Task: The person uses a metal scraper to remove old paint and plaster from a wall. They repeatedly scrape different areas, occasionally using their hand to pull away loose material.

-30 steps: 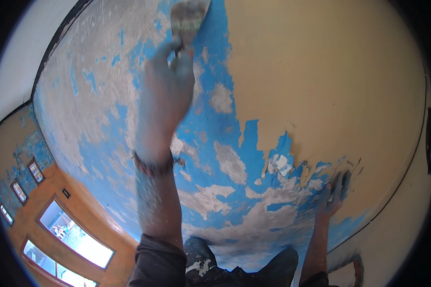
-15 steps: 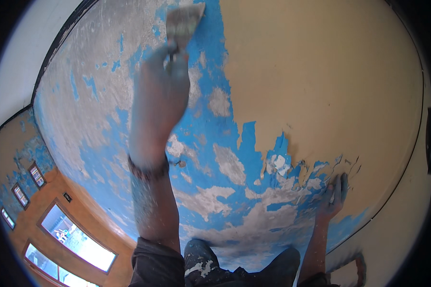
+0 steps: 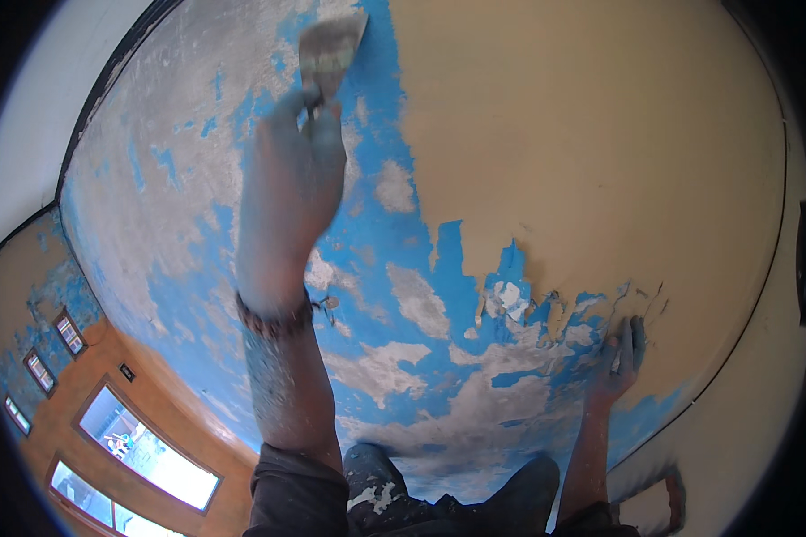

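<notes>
My left hand point(image 3: 291, 192) is raised and closed around the handle of a wide scraper point(image 3: 330, 49), whose blade lies flat against the wall where blue paint meets bare grey plaster. A bead bracelet circles that wrist. My right hand point(image 3: 620, 358) rests with its fingers spread flat on the wall point(image 3: 564, 152), low at the right, on the cracked edge of the tan paint layer. The wall shows tan paint at the right, blue beneath it in the middle, and scraped grey patches at the left.
A wooden frame with glass panes point(image 3: 143, 456) stands at the lower left, with small windows point(image 3: 67, 331) above it. A dark line point(image 3: 761, 295) borders the tan area at the right. Paint-spattered dark clothing point(image 3: 403, 492) fills the bottom.
My left hand and the scraper have slid a little down and left along the blue paint. My right hand has stayed flat on the wall.
</notes>
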`<state>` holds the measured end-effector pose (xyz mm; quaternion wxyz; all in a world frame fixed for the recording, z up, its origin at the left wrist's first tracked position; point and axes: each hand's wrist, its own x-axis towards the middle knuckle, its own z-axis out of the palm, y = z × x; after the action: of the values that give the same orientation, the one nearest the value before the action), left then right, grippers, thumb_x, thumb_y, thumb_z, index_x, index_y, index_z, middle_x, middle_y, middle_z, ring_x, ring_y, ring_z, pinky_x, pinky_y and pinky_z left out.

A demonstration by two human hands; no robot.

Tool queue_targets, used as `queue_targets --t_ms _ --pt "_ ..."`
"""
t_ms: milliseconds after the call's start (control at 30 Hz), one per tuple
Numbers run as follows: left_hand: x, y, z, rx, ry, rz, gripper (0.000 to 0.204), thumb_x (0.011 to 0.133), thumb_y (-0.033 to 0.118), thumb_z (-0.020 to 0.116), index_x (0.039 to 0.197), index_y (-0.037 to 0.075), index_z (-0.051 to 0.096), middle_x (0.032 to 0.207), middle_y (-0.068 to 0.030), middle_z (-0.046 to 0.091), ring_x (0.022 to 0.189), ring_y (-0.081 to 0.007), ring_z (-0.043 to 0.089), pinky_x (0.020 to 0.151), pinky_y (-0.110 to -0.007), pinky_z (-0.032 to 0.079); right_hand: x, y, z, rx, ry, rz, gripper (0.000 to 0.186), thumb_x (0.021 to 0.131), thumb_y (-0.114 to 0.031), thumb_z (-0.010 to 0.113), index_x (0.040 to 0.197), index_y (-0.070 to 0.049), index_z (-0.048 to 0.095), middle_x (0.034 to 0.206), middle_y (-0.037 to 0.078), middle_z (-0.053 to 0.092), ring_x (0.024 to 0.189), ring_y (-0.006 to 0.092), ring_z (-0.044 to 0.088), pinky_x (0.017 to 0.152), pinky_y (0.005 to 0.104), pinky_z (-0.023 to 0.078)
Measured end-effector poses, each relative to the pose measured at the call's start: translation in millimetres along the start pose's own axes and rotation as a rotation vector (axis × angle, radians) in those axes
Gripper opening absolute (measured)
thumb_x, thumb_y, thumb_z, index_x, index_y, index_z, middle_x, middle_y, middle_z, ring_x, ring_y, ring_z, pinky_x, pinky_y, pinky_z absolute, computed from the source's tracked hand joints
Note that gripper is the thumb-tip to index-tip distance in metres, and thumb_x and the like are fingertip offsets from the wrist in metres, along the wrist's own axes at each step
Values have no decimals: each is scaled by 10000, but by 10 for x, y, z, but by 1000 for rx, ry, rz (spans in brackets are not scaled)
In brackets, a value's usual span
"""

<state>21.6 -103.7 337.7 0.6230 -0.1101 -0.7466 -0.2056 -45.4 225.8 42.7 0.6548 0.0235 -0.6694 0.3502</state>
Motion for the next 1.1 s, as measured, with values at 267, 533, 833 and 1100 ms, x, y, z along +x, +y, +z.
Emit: queue_targets --t_ms 267,533,833,1100 --pt "-186 -152 154 9 94 82 437 909 277 521 1203 -45 542 620 -124 569 509 -218 599 429 -336 462 1 -25 -51 29 -10 29 312 930 -96 470 1183 65 556 1259 218 502 1206 352 466 972 437 399" --pt "-106 154 7 -1 -29 -112 381 903 218 524 1174 -48 562 799 -194 613 696 -250 617 623 -383 478 46 28 -84 38 -5 28 317 927 -113 484 1180 61 564 1251 213 519 1184 337 493 949 415 420" --pt "20 361 -172 -19 -91 -191 337 912 144 487 1140 -95 551 835 -285 628 677 -276 645 540 -352 473 43 -30 -86 98 -28 66 316 927 -127 494 1168 62 572 1234 226 529 1183 349 491 945 428 415" --pt "-1262 -67 33 -91 -15 -237 354 939 172 489 1139 -115 544 708 -199 631 570 -213 621 492 -322 445 -106 116 -116 -24 -44 45 338 937 -160 493 1195 46 567 1253 215 524 1189 327 491 952 408 421"
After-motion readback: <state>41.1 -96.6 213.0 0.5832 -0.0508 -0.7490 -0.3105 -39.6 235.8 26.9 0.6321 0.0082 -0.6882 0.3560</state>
